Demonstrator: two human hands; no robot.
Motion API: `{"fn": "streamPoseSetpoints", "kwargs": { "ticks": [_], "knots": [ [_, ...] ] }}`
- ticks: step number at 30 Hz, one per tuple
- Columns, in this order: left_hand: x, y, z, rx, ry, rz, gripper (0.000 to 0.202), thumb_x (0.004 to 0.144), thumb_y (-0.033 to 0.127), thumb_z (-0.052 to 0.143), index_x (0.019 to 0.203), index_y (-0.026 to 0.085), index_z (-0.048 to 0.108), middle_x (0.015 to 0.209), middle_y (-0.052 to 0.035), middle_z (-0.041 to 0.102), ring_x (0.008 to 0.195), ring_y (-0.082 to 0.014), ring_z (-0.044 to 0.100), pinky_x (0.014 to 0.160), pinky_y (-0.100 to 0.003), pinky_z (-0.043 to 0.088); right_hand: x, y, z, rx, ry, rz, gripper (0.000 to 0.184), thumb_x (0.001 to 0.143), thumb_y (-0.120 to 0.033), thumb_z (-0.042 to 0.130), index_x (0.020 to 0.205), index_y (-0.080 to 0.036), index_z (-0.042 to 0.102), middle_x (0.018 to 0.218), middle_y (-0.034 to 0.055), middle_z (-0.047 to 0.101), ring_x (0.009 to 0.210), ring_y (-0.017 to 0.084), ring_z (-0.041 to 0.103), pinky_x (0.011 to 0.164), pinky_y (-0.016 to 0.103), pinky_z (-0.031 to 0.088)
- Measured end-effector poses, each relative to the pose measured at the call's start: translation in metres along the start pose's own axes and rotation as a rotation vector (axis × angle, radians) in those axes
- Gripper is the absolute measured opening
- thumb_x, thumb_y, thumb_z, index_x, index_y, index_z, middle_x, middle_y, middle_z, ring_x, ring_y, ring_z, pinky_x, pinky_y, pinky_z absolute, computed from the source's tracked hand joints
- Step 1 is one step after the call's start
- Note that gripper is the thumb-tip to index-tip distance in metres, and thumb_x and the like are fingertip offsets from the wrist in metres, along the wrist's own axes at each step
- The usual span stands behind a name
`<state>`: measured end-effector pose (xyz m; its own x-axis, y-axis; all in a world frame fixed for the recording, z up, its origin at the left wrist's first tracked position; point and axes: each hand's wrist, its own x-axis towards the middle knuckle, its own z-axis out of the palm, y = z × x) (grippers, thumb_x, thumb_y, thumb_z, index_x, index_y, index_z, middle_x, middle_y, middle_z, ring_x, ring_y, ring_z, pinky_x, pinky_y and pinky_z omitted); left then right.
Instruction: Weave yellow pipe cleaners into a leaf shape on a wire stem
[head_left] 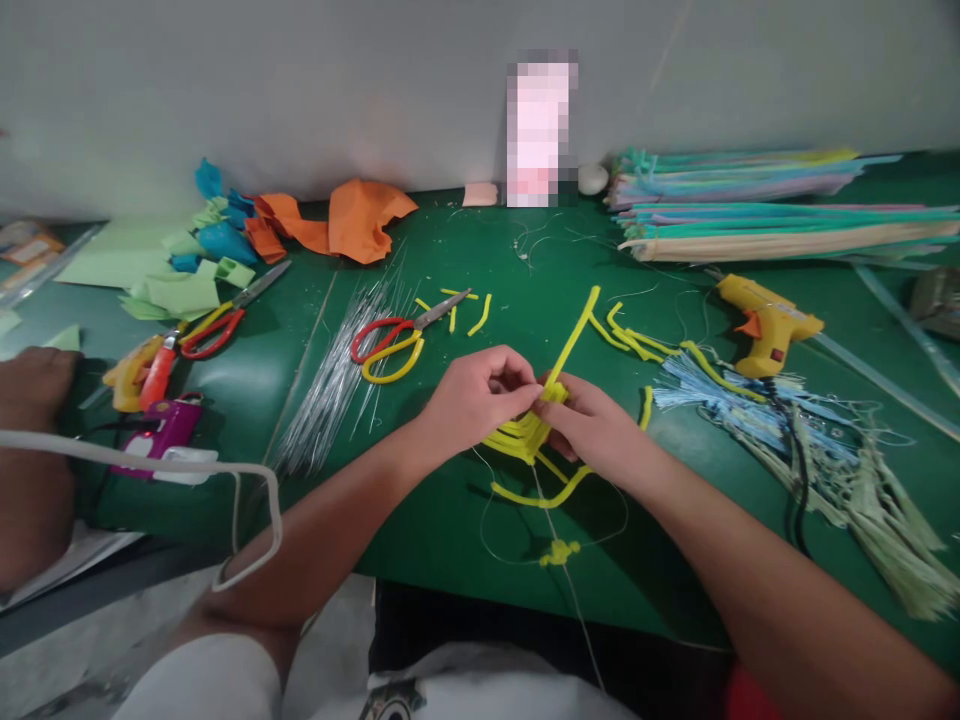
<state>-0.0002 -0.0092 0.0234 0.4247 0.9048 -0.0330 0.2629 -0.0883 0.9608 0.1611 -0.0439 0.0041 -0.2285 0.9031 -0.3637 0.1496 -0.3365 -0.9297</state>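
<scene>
Both my hands meet over the green table around a yellow pipe-cleaner piece (517, 438) with several bent rows. My left hand (487, 392) pinches its upper edge from the left. My right hand (589, 420) grips it from the right, fingers partly hidden behind it. One straight yellow pipe-cleaner end (576, 335) sticks up from between my fingertips. Below my hands lies a loose curved yellow pipe cleaner (532, 499). Nearer me, a small knotted yellow piece (559, 553) sits on a thin pale wire. Cut yellow pipe cleaners (637, 342) lie beyond my right hand.
Red-and-yellow scissors (394, 347) lie by silver wires (334, 370) on the left. At right are a yellow glue gun (769, 320), tassels (847, 460) and bundled pipe cleaners (780, 235). Orange paper (367, 215) lies at the back. Another person's arm (34, 440) rests far left.
</scene>
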Motion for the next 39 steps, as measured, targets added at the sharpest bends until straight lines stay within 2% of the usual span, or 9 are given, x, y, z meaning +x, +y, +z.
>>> {"fn": "streamPoseSetpoints", "kwargs": {
  "ticks": [4,8,11,24,30,35,39],
  "knots": [
    [0.000,0.002,-0.001,-0.028,-0.029,-0.052,0.012,0.077,0.024,0.067,0.079,0.014,0.060,0.067,0.0012,0.059,0.056,-0.0069,0.052,0.052,-0.019,0.042,-0.001,-0.001,0.000,-0.010,-0.013,-0.003,0.012,0.082,-0.031,0.054,0.085,-0.021,0.049,0.056,-0.0083,0.043,0.042,0.007,0.039,0.039,0.021,0.029],
    [0.000,0.006,0.000,0.022,0.015,0.009,0.013,0.076,0.025,0.070,0.081,0.015,0.064,0.074,-0.0011,0.063,0.065,-0.0089,0.055,0.059,-0.021,0.045,-0.001,-0.002,0.000,0.006,-0.041,0.014,0.013,0.082,-0.031,0.054,0.085,-0.020,0.048,0.055,-0.0087,0.042,0.041,0.007,0.039,0.038,0.020,0.028],
    [0.000,0.008,0.001,0.031,0.001,0.016,0.012,0.076,0.026,0.070,0.080,0.015,0.067,0.074,-0.0016,0.065,0.066,-0.0096,0.055,0.061,-0.022,0.045,-0.002,-0.004,0.000,0.011,-0.049,0.020,0.014,0.082,-0.031,0.055,0.084,-0.021,0.047,0.053,-0.0089,0.042,0.040,0.007,0.039,0.038,0.020,0.028],
    [0.005,0.010,-0.003,-0.045,-0.093,-0.161,0.010,0.072,0.022,0.070,0.074,0.013,0.065,0.063,0.0017,0.059,0.056,-0.0069,0.050,0.054,-0.021,0.041,-0.005,-0.009,0.003,-0.009,-0.091,0.083,0.013,0.079,-0.030,0.056,0.082,-0.020,0.047,0.048,-0.0102,0.040,0.039,0.007,0.037,0.038,0.020,0.025],
    [0.005,0.006,-0.003,-0.054,-0.126,-0.154,0.011,0.072,0.024,0.069,0.074,0.014,0.065,0.063,0.0017,0.058,0.057,-0.0072,0.049,0.054,-0.021,0.039,-0.005,-0.008,0.003,-0.011,-0.094,0.077,0.013,0.079,-0.030,0.056,0.083,-0.021,0.048,0.050,-0.0100,0.039,0.039,0.007,0.037,0.038,0.021,0.024],
    [0.006,-0.001,-0.004,-0.065,-0.082,-0.126,0.013,0.072,0.025,0.069,0.074,0.014,0.063,0.065,0.0021,0.056,0.058,-0.0071,0.048,0.054,-0.021,0.038,-0.004,-0.009,0.001,-0.040,-0.072,0.019,0.016,0.078,-0.032,0.060,0.081,-0.020,0.051,0.048,-0.0097,0.042,0.038,0.008,0.040,0.040,0.022,0.026],
    [0.006,-0.004,-0.004,-0.058,-0.036,-0.116,0.013,0.072,0.026,0.069,0.074,0.014,0.063,0.066,0.0016,0.058,0.059,-0.0075,0.048,0.056,-0.022,0.038,-0.003,-0.010,-0.002,-0.080,-0.034,-0.028,0.018,0.078,-0.036,0.064,0.080,-0.019,0.056,0.050,-0.0074,0.049,0.043,0.010,0.048,0.045,0.023,0.032]
  ]
}}
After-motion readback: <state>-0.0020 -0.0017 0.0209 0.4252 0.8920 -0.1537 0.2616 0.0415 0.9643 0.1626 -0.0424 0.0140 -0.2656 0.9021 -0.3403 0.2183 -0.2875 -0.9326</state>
